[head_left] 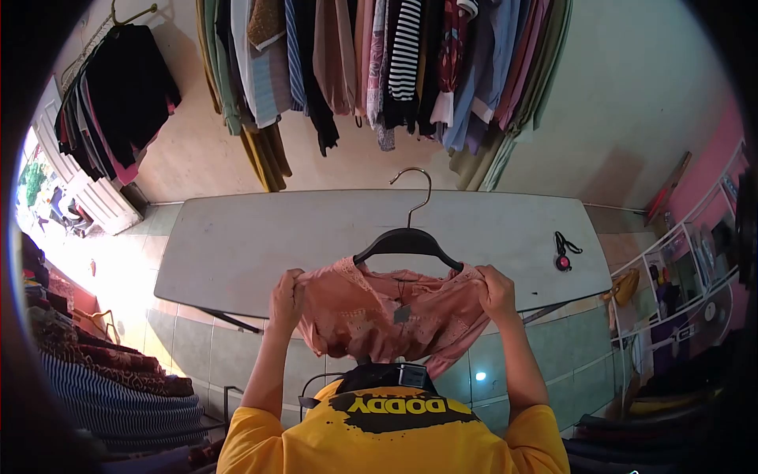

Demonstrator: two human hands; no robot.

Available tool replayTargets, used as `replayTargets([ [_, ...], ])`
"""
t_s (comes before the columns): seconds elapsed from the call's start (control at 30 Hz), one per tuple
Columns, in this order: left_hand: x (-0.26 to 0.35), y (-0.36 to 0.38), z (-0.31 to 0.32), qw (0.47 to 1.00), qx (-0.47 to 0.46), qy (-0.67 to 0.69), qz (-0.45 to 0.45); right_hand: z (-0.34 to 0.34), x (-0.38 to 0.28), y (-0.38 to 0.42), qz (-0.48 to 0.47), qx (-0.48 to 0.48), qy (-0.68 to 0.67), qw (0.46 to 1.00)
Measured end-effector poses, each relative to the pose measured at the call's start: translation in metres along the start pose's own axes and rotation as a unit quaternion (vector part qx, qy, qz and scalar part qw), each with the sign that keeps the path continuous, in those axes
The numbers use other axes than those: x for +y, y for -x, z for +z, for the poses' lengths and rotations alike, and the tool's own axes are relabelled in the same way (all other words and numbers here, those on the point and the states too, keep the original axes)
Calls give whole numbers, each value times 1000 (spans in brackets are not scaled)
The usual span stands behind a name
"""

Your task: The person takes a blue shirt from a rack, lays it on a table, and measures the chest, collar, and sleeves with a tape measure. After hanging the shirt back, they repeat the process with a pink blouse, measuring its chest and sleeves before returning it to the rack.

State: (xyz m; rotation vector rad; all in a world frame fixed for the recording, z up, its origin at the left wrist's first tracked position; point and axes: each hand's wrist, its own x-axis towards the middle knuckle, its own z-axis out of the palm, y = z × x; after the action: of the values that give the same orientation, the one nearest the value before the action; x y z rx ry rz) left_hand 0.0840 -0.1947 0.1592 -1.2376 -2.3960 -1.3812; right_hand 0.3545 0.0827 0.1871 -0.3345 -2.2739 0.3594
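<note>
A pink blouse [371, 316] with lace at the neckline hangs between my two hands, over the near edge of the table. Inside its shoulders sits a black clothes hanger [407, 242], its metal hook pointing up and away from me. My left hand [287, 299] is closed on the shoulder or sleeve cloth at the left. On the other side, my right hand [497, 294] grips the matching cloth. A small grey tag [402, 314] dangles at the front of the neck. The lower part of the blouse is partly hidden by my body.
The white table [237, 237] holds a small black corded item [563, 259] at its right. Many garments [403, 63] hang on the wall beyond, with black clothing [130, 87] at the upper left. Folded clothes [118, 395] are stacked at lower left. White shelving [671, 276] stands at right.
</note>
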Motion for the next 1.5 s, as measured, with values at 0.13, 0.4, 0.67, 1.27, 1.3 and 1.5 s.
replayTargets([
  [0.13,-25,-32,21,1000,-13,11,18,23,16,-22,25,19,-20,999],
  [0.4,-87,-93,92,993,-102,-8,-53,88,80,-40,99,-68,81,989],
  [0.67,-131,-74,166,958,-208,-100,-168,162,155,21,187,-237,105,948],
  [1.27,-156,-191,210,948,-151,-189,-208,244,247,-93,139,-223,145,954],
  [1.3,-158,-188,215,933,-174,-230,-215,247,248,-93,161,-222,130,953],
  [1.5,-120,-155,221,920,-265,-286,32,261,260,-82,210,-195,90,954],
])
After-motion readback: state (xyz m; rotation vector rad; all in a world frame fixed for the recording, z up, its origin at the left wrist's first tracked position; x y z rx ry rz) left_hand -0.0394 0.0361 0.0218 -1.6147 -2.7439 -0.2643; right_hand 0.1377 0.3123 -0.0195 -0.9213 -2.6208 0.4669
